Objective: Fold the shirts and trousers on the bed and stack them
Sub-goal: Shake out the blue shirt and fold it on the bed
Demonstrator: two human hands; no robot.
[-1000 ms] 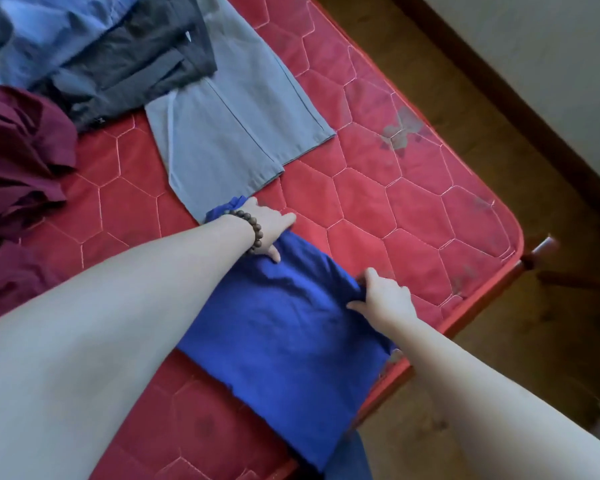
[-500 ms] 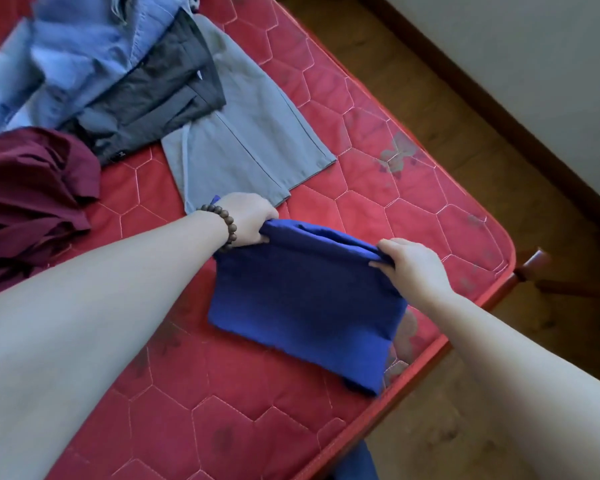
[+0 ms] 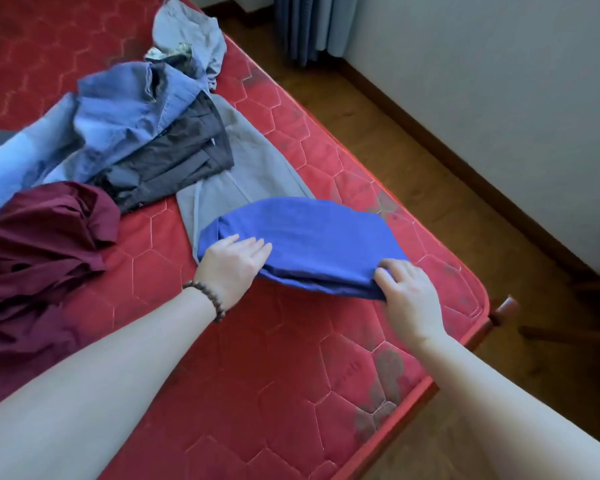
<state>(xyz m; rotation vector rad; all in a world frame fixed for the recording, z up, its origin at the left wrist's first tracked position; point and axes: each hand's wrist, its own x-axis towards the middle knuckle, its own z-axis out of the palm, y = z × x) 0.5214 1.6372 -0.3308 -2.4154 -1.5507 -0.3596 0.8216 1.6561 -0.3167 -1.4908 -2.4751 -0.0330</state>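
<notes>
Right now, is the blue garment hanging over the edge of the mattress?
No, the folded blue garment lies wholly on the red mattress, overlapping the grey trousers, with a hand at each end.

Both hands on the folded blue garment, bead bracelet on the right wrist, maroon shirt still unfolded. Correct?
Not quite: the head view shows the dark bead bracelet on the left wrist. Both the left hand and right hand are on the folded blue garment; the maroon shirt lies crumpled.

maroon garment — cut off left
</notes>
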